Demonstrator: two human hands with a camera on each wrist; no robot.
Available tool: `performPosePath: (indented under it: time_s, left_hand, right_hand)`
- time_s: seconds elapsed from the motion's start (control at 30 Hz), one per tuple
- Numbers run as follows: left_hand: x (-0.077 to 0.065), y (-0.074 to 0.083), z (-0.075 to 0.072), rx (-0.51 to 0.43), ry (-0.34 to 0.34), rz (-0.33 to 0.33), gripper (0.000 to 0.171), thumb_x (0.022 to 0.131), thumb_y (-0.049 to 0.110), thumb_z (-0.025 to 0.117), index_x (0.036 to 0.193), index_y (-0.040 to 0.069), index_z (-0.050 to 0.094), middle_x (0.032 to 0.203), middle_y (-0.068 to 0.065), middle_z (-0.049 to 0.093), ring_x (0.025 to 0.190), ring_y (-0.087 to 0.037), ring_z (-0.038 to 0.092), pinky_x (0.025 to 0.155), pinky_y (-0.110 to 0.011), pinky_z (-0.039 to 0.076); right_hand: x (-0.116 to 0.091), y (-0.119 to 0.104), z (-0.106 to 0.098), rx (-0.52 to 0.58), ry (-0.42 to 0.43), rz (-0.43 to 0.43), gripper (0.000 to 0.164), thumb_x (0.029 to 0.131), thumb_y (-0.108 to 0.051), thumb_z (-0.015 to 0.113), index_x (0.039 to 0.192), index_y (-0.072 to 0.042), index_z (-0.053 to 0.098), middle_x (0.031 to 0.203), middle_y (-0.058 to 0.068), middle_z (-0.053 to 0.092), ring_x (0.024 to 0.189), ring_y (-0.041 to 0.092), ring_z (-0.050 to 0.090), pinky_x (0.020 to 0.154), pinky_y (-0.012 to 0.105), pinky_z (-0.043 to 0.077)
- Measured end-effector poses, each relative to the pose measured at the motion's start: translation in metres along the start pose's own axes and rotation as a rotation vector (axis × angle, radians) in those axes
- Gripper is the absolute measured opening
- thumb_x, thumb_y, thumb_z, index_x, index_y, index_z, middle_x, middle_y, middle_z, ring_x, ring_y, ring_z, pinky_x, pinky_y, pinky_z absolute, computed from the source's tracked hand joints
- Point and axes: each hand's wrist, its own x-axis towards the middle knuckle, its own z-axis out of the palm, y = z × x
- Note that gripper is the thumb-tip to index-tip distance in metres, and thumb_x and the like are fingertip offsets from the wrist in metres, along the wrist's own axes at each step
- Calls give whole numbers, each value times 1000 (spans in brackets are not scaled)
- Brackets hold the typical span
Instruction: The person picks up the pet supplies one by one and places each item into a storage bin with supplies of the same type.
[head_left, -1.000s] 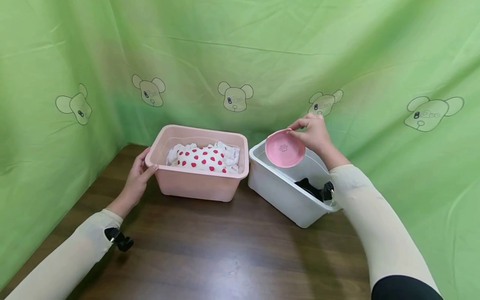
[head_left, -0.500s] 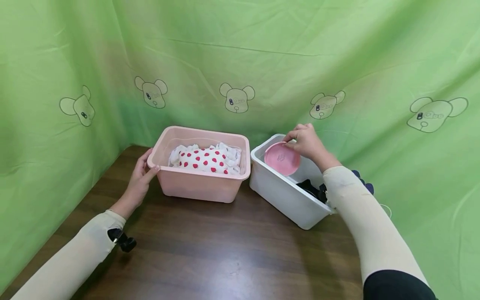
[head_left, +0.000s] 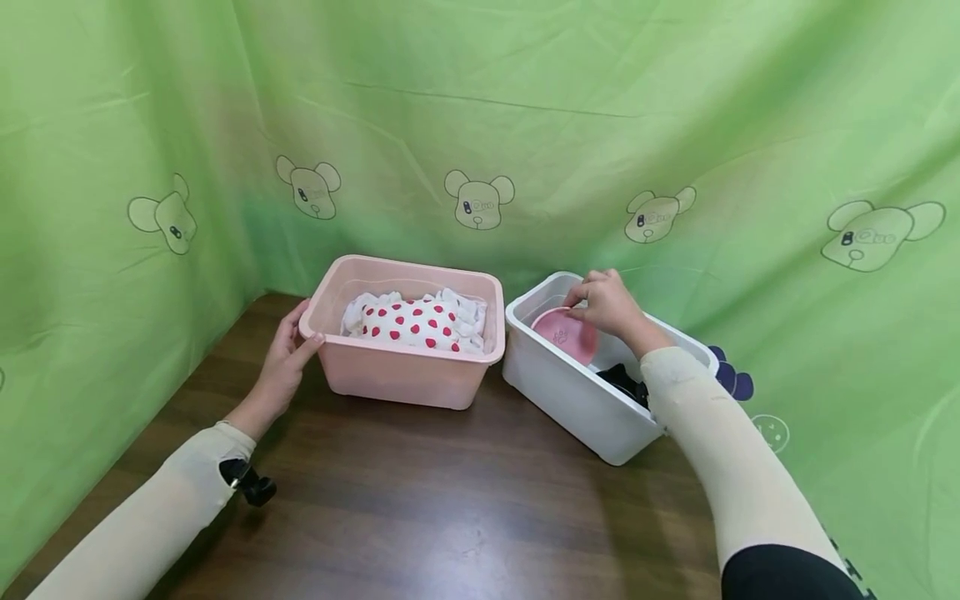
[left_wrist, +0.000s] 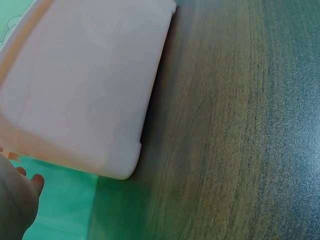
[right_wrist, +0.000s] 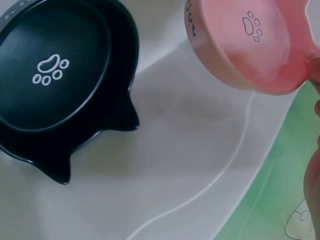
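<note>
My right hand (head_left: 606, 307) pinches the rim of a pink pet bowl (head_left: 567, 337) with a paw print, held tilted inside the white bin (head_left: 570, 408). In the right wrist view a black cat-eared pet bowl (right_wrist: 55, 75) lies in that bin, beside the pink one. My left hand (head_left: 283, 358) grips the near left corner of the pink bin (head_left: 405, 379), thumb on the outside of its rim. Inside this bin lies a white ruffled cloth item (head_left: 412, 321) with red strawberry-like dots. In the left wrist view only part of that hand shows.
Both bins stand side by side on a dark wooden table (head_left: 390, 500), their near corners close together. A green curtain (head_left: 390, 100) with mouse-head prints hangs right behind them. Dark blue rounded shapes (head_left: 731, 375) show past the white bin's right end.
My right hand has lowered the pink pet bowl from above the white bin's rim down into the bin. My left hand keeps its grip on the pink bin.
</note>
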Motion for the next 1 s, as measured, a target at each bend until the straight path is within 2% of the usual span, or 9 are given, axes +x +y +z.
performPosePath:
  time_s: [0.27, 0.6, 1.0]
  left_hand:
    - [0, -1, 0, -9, 2, 12, 64, 106, 6, 52, 162, 4, 21, 165, -21, 28, 145, -32, 31, 104, -11, 36]
    - [1, -2, -1, -5, 3, 2, 64, 106, 7, 52, 162, 4, 20, 165, -21, 28, 145, -31, 32, 104, -10, 37]
    - [2, -3, -1, 6, -2, -6, 65, 106, 7, 51, 162, 4, 19, 165, -21, 28, 146, -33, 30, 104, -10, 36]
  right_hand:
    - [-2, 7, 10, -7, -6, -3, 12, 77, -22, 91, 80, -24, 79, 79, -8, 69, 85, 18, 51, 87, 44, 29]
    - [-2, 18, 27, -62, -106, -54, 8, 81, -27, 87, 80, -28, 79, 81, -13, 71, 85, 16, 53, 84, 43, 30]
    - [-5, 16, 28, -96, -121, -46, 7, 82, -26, 86, 81, -27, 79, 79, -13, 70, 84, 16, 53, 84, 44, 30]
